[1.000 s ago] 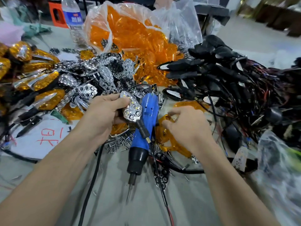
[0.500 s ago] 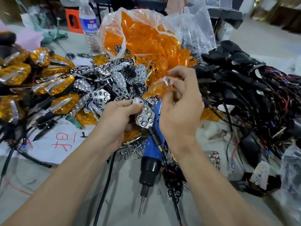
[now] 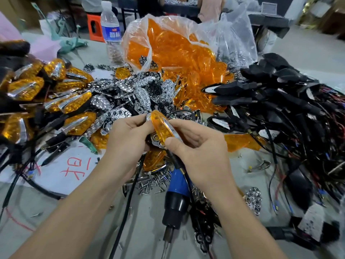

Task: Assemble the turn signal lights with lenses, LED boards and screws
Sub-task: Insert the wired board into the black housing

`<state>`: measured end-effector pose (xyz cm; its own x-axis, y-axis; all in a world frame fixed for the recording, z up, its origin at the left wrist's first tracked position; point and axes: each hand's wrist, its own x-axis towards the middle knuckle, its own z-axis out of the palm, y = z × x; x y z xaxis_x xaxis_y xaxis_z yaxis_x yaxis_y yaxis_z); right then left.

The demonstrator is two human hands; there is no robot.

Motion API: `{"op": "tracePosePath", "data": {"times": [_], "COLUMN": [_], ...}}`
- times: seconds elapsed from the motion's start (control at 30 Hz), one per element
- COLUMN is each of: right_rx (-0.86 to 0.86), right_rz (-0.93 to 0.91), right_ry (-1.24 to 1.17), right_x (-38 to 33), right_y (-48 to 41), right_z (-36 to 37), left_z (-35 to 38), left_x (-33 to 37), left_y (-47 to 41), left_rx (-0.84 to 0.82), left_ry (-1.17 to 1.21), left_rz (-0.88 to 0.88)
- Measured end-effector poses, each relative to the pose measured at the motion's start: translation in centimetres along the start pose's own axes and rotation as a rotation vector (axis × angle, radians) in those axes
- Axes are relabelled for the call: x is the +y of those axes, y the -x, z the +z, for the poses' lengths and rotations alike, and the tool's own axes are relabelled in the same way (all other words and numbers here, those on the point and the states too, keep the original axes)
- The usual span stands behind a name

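Head view, frame centre: I see the left hand (image 3: 128,139) gripping the chrome LED board (image 3: 155,140) from the left. The right hand (image 3: 197,152) pinches the amber lens (image 3: 160,128) down onto it, fingers curled. Screws (image 3: 151,182) lie loose just below, beside the blue screwdriver (image 3: 177,186). Risk, I judge: the lens seats skewed if the edges misalign, or slips from the pinch into the clutter.
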<state>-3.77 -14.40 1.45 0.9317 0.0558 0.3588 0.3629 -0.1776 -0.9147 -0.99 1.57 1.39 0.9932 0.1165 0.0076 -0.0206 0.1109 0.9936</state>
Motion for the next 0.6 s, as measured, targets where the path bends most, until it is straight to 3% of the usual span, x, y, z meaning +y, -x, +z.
{"op": "tracePosePath", "data": {"times": [0.17, 0.37, 0.6], "right_rx": [0.208, 0.116, 0.145], "right_rz": [0.011, -0.067, -0.085], "right_ry": [-0.059, 0.205, 0.275], "right_x": [0.9, 0.2, 0.4], "right_y": [0.6, 1.7, 1.6], "right_z": [0.0, 1.8, 1.1], "left_z": [-0.3, 0.0, -0.8], "left_x": [-0.1, 0.5, 1.0], "left_y": [-0.1, 0.3, 0.1], "left_rx": [0.033, -0.003, -0.115], "left_ry": [-0.08, 0.066, 0.173], "left_rz": [0.025, -0.063, -0.157]}}
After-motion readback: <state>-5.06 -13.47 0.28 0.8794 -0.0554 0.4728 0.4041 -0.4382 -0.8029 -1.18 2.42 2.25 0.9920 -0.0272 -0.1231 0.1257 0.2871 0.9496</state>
